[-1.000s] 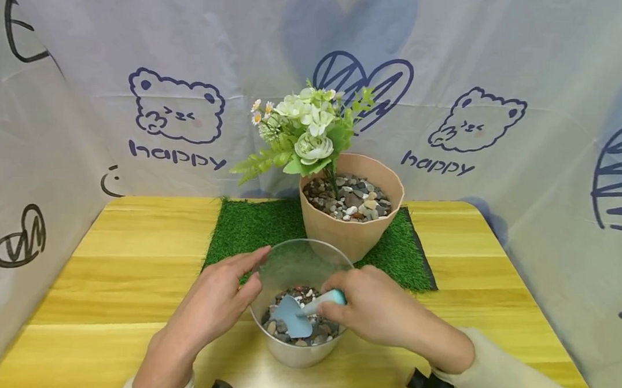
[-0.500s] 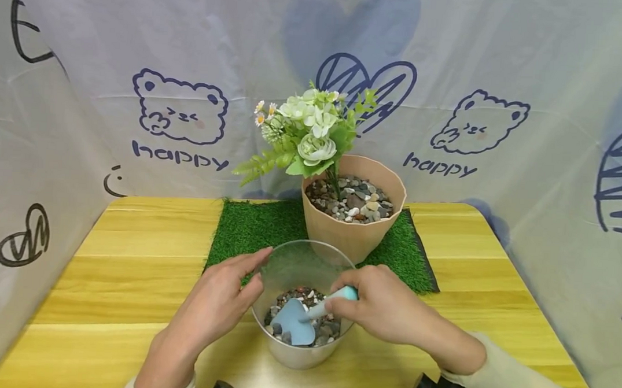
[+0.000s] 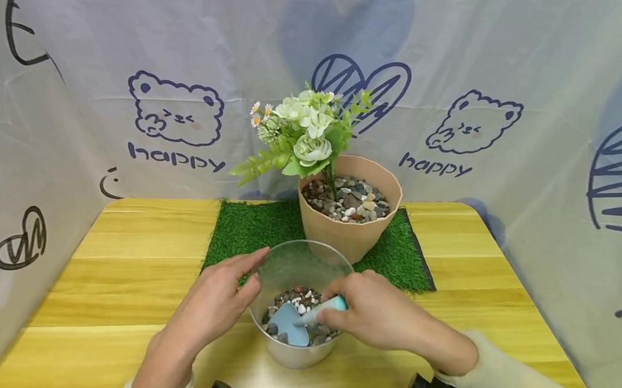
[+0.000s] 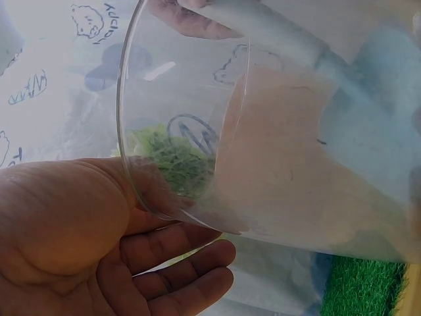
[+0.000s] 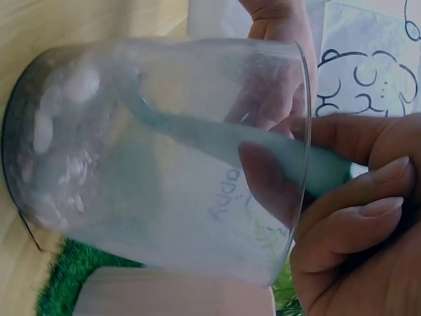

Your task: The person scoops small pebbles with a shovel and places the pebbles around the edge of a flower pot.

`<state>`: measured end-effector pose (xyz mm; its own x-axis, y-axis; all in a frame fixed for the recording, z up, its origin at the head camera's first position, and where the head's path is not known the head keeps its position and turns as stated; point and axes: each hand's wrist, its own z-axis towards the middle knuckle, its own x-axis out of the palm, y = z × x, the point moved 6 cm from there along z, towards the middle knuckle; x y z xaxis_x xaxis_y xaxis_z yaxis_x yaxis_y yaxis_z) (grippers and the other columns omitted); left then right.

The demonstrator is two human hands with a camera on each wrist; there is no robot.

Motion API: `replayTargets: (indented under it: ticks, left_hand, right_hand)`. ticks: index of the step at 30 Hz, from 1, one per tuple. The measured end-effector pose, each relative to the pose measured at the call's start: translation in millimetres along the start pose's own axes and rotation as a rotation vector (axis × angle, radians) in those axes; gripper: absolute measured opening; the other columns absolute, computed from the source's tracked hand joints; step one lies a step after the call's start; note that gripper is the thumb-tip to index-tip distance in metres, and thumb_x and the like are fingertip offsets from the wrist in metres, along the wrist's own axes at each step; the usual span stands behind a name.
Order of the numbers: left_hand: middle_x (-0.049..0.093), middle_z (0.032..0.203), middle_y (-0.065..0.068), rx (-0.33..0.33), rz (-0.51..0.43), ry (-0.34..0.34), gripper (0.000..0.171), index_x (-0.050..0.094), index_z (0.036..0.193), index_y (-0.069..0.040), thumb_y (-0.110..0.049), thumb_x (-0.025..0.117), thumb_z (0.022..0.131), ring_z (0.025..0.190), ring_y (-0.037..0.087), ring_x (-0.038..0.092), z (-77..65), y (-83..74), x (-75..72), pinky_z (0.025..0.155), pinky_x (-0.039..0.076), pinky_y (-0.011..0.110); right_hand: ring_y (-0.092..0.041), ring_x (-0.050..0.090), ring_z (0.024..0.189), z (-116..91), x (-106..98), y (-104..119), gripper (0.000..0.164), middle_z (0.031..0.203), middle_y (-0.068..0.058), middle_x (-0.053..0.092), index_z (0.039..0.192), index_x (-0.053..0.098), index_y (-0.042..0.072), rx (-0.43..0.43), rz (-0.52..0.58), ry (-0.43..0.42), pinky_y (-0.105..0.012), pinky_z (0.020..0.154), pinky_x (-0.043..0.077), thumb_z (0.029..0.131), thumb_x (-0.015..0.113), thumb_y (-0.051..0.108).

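Note:
A clear plastic bucket (image 3: 304, 356) with pebbles (image 3: 302, 300) in its bottom stands upright on the table. My right hand (image 3: 374, 307) grips the handle of a small light-blue garden trowel (image 3: 291, 325) at the bucket's right rim. The trowel slants down inside, its blade among the pebbles, with a few grey ones at its lower edge. In the right wrist view, thumb and fingers pinch the handle (image 5: 263, 148) at the rim. On the opposite side, my left hand (image 3: 215, 300) rests index finger and thumb against the bucket wall; its other fingers (image 4: 191, 270) lie loosely below, in the left wrist view.
Just behind the bucket, a peach flower pot (image 3: 340, 236) filled with pebbles holds artificial flowers (image 3: 314, 130). It stands on a green turf mat (image 3: 257, 220). A printed cloth (image 3: 265, 41) encloses the wooden table (image 3: 131, 255) at the back and sides.
The trowel shifted slightly right, then back left, and its blade now sits lower among the pebbles. My right hand moved with it; the left hand stays at the bucket.

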<state>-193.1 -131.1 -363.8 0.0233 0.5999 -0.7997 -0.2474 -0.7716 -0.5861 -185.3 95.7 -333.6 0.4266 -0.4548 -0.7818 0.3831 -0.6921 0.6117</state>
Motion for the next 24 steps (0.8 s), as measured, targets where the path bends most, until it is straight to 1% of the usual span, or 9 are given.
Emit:
replayTargets:
  ticks: [5,8,10,14,15,18,20,22,24]
  left_hand:
    - [0.064,0.148,0.005,0.009,-0.014,0.007,0.054,0.052,0.157,-0.023,-0.019,0.055,0.103,0.111,0.024,0.063,0.3,0.1,0.3,0.094,0.053,0.045]
    - [0.065,0.147,0.005,0.016,-0.019,0.004,0.054,0.053,0.157,-0.023,-0.019,0.055,0.103,0.108,0.025,0.064,-0.1,-0.5,-0.3,0.086,0.053,0.042]
    - [0.065,0.147,0.005,0.016,-0.015,0.002,0.054,0.053,0.157,-0.023,-0.019,0.055,0.103,0.107,0.025,0.064,-0.5,-0.1,-0.4,0.085,0.053,0.041]
    - [0.065,0.148,0.005,0.01,-0.009,0.001,0.054,0.053,0.157,-0.022,-0.02,0.055,0.103,0.109,0.025,0.064,-0.9,1.0,-0.2,0.089,0.054,0.043]
    - [0.065,0.148,0.005,0.009,-0.006,0.001,0.054,0.052,0.157,-0.022,-0.02,0.055,0.103,0.11,0.025,0.064,-1.0,1.1,-0.1,0.093,0.053,0.044]
    - [0.064,0.148,0.005,0.007,-0.003,0.002,0.054,0.052,0.157,-0.022,-0.02,0.055,0.103,0.111,0.025,0.064,-1.3,0.9,0.1,0.094,0.053,0.045]
    - [0.065,0.148,0.005,0.009,0.001,0.0,0.054,0.052,0.157,-0.022,-0.02,0.055,0.103,0.111,0.025,0.064,-1.2,0.5,-0.2,0.093,0.053,0.044]
    - [0.065,0.147,0.005,0.007,-0.001,0.002,0.054,0.052,0.157,-0.022,-0.019,0.055,0.103,0.108,0.025,0.064,-1.0,0.1,-0.2,0.086,0.054,0.042]
    - [0.065,0.147,0.004,0.006,0.002,0.004,0.054,0.053,0.157,-0.022,-0.02,0.055,0.103,0.106,0.023,0.064,-1.0,-0.1,-0.4,0.084,0.053,0.04]
  right_hand:
    - [-0.007,0.045,0.055,-2,-1,-5,0.014,0.067,0.011,0.062,0.094,0.079,0.016,0.042,0.113,-0.039,-0.024,0.052,0.041,0.095,0.074,0.029]
    - [-0.007,0.041,0.052,-4,0,-9,0.016,0.067,0.009,0.063,0.097,0.08,0.014,0.061,0.169,-0.044,-0.023,0.049,0.038,0.095,0.074,0.028]
    - [-0.007,0.039,0.051,-6,0,-12,0.018,0.069,0.008,0.065,0.099,0.08,0.013,0.072,0.204,-0.043,-0.023,0.048,0.036,0.095,0.074,0.029]
    - [-0.009,0.034,0.049,-9,0,-18,0.02,0.071,0.004,0.068,0.102,0.081,0.012,0.1,0.275,-0.056,-0.023,0.046,0.032,0.096,0.073,0.029]
    - [-0.009,0.034,0.049,-10,0,-19,0.02,0.071,0.003,0.069,0.102,0.081,0.012,0.108,0.284,-0.065,-0.023,0.046,0.032,0.096,0.073,0.029]
    - [-0.01,0.033,0.048,-11,-3,-19,0.018,0.072,0.002,0.07,0.1,0.081,0.014,0.134,0.303,-0.091,-0.024,0.045,0.03,0.096,0.073,0.029]
    - [-0.011,0.033,0.048,-13,-4,-19,0.017,0.073,0.002,0.071,0.099,0.081,0.014,0.147,0.31,-0.104,-0.024,0.045,0.03,0.096,0.073,0.029]
    - [-0.01,0.034,0.048,-14,-6,-19,0.016,0.073,0.003,0.072,0.099,0.081,0.015,0.157,0.314,-0.116,-0.024,0.045,0.03,0.097,0.073,0.029]
    - [-0.01,0.035,0.049,-16,-9,-19,0.016,0.074,0.004,0.074,0.099,0.082,0.016,0.158,0.314,-0.131,-0.024,0.045,0.03,0.097,0.073,0.029]
